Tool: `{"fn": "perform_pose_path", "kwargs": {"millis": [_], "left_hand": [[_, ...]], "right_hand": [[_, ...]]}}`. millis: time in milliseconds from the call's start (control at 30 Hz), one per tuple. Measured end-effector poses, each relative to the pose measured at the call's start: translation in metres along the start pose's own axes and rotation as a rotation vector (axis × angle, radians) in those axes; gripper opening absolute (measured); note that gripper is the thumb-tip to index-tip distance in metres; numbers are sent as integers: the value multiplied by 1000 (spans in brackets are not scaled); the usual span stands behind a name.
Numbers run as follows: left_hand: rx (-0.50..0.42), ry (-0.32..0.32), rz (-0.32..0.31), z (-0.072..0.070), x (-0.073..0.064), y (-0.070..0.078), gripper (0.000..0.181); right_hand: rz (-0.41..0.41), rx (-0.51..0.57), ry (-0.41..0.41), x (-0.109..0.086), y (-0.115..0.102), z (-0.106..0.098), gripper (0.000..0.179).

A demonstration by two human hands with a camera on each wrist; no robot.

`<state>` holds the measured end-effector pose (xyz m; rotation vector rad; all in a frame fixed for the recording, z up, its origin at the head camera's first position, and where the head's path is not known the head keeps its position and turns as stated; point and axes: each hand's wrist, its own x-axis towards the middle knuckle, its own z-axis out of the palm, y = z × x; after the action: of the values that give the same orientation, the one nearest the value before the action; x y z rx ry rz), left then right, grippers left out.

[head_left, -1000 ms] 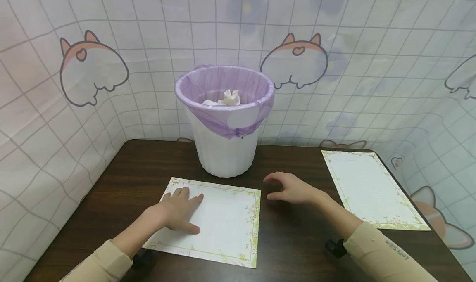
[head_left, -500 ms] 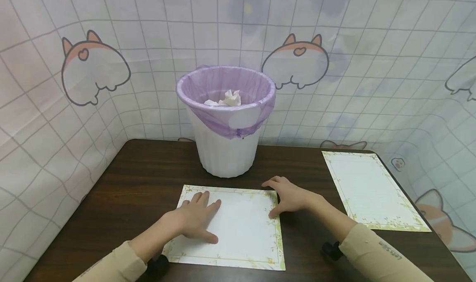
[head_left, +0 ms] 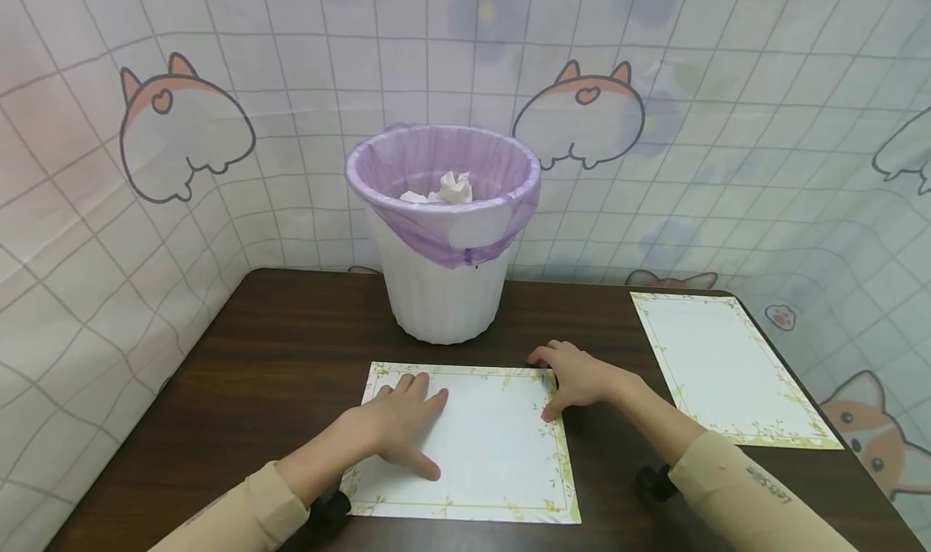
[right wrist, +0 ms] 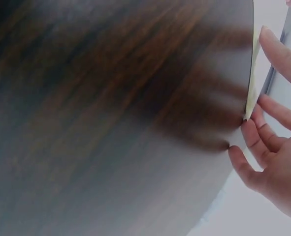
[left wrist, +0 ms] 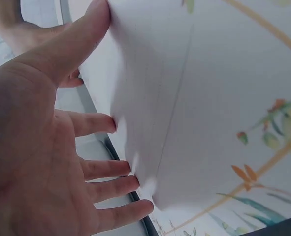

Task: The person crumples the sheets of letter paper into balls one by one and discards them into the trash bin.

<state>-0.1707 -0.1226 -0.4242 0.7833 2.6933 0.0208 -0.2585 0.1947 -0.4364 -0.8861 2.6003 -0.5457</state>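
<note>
Two beige sleeves, your left sleeve [head_left: 233,507] and your right sleeve [head_left: 756,495], come in at the near side of the dark wood-grained worktop [head_left: 247,406], each with a black device at the wrist. In front of you, just short of the bin, the flower-bordered sheet [head_left: 502,455] lies flat, its long side running left to right. Your left hand [head_left: 403,423] is spread over its left part, the fingertips and thumb resting on the paper. Your right hand [head_left: 576,378] is spread too, fingers bent, at the far right corner; its thumb touches the right border, but you cannot tell whether any finger has got under the edge. Off to your right, apart from both hands, lies a second bordered sheet [head_left: 735,366]. Farther back stands the white ribbed bin [head_left: 444,293], upright, with a purple liner [head_left: 429,235] folded over its rim and crumpled white paper [head_left: 454,190] inside. Behind hangs a gridded cloth [head_left: 305,75] printed with corgis.
</note>
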Motion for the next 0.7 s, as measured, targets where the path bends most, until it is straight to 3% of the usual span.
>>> {"fn": "perform_pose_path", "kwargs": {"millis": [233, 367, 467, 600, 700], "left_hand": [[37, 8, -5, 2, 2, 3, 115], [31, 4, -13, 5, 3, 4, 116], [40, 9, -17, 6, 3, 4, 116], [62, 20, -15, 6, 3, 3, 116], [58, 19, -17, 6, 2, 3, 116]], "right_hand": [[4, 25, -9, 3, 5, 2, 73], [-29, 96, 13, 1, 10, 3, 56], [-63, 233, 33, -2, 15, 2, 52], [-112, 474, 33, -6, 20, -2, 64], [-155, 606, -5, -8, 24, -4, 54]]}}
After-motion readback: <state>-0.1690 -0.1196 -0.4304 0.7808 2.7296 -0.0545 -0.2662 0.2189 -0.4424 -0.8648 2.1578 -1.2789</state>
